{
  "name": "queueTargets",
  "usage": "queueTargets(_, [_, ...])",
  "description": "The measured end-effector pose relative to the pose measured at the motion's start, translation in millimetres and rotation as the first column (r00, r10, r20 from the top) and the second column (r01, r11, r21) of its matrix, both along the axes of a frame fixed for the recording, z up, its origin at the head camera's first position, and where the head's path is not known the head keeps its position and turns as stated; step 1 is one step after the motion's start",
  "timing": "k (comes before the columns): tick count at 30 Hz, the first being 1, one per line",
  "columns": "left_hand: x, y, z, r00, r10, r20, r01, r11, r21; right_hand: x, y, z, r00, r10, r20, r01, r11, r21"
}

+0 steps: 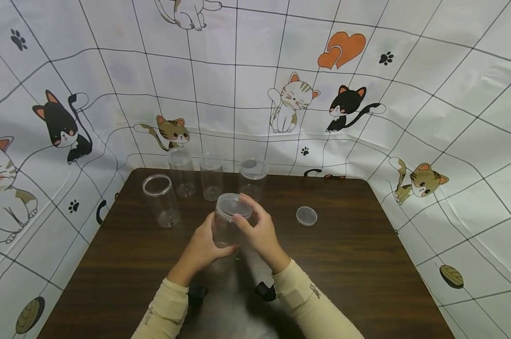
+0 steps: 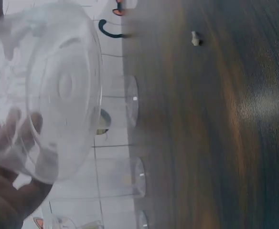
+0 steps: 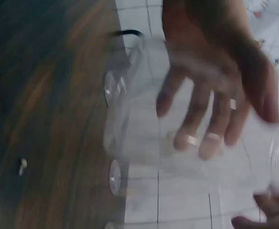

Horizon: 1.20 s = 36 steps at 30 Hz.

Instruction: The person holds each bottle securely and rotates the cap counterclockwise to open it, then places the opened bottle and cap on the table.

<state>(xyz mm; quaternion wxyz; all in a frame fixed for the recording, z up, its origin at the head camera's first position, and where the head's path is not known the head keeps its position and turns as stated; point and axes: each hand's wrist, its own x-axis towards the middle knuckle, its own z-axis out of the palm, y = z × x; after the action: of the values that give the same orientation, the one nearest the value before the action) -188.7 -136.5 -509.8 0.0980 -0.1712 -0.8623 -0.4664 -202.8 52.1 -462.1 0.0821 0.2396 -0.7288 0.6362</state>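
Note:
Above the middle of the table I hold a clear plastic jar (image 1: 225, 230), tilted slightly. My left hand (image 1: 202, 245) grips its body, with the fingers showing through the clear wall in the left wrist view. Over the top sits a clear round lid (image 1: 231, 203). My right hand (image 1: 261, 230) pinches this lid's edge between thumb and fingers; in the right wrist view only its fingertips (image 3: 268, 210) appear, low at the right. That view also shows my left hand (image 3: 206, 95) through the jar, somewhat blurred.
Behind my hands stand an open clear jar (image 1: 162, 205), two more clear jars (image 1: 183, 176) and a lidded jar (image 1: 252, 181). A loose clear lid (image 1: 306, 216) lies to the right on the dark wooden table (image 1: 348, 263). Cat-print sheeting (image 1: 238, 80) surrounds the table's back and sides.

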Motion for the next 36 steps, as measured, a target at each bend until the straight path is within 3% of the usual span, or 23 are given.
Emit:
queueTargets(2, [1.4,-3.1,1.3,0.996,-0.076,0.047,0.073,0.996,0.058,-4.5,6,-0.6,0.993,0.114,-0.006,-0.114,0.993,-0.035])
queueTargets(4, [2.1,-6.2,2.3,0.977,-0.190,0.095,0.176,0.975,0.135,-10.0,13,-2.5,0.972,0.235,-0.011,-0.235,0.969,-0.079])
queueTargets(8, [2.6,-10.2,3.3,0.905,-0.395,0.159,0.348,0.901,0.259,-18.6,20,-7.2,0.913,0.407,-0.016,-0.404,0.899,-0.166])
queueTargets(10, [3.0,-10.9,3.3,0.884,-0.436,0.170,0.381,0.881,0.280,-20.6,22,-8.5,0.899,0.438,-0.018,-0.434,0.883,-0.178])
queueTargets(14, [2.7,-10.5,3.2,0.881,-0.441,0.170,0.378,0.874,0.307,-21.2,21,-8.4,0.906,0.422,-0.043,-0.422,0.889,-0.175])
queueTargets(16, [2.1,-10.2,3.1,0.890,-0.424,0.167,0.358,0.877,0.320,-20.4,19,-8.3,0.917,0.394,-0.064,-0.399,0.895,-0.201])
queueTargets(19, [1.1,-10.9,2.7,0.922,-0.355,0.158,0.294,0.903,0.313,-17.9,17,-8.8,0.946,0.310,-0.095,-0.324,0.917,-0.233])
queueTargets(22, [-0.5,-12.3,0.5,0.968,-0.214,0.134,0.177,0.954,0.243,-14.1,14,-9.4,0.980,0.182,-0.083,-0.197,0.954,-0.227])
queueTargets(25, [-3.4,-12.2,-3.8,0.991,-0.064,0.114,0.047,0.988,0.149,-9.3,9,-9.0,0.998,0.053,-0.045,-0.059,0.988,-0.140])
queueTargets(28, [-5.4,-10.3,-7.0,0.994,0.045,0.097,-0.051,0.997,0.065,-4.8,2,-8.1,1.000,-0.007,-0.006,0.007,1.000,-0.025])
queueTargets(31, [-4.6,-7.0,-7.3,0.992,0.110,0.060,-0.111,0.994,0.017,-1.4,-5,-8.0,0.999,-0.051,0.005,0.051,0.996,0.078])
queueTargets(36, [0.3,-0.5,-3.3,0.989,0.146,-0.015,-0.147,0.989,-0.036,1.1,-11,-4.4,0.997,-0.082,0.004,0.081,0.991,0.107])
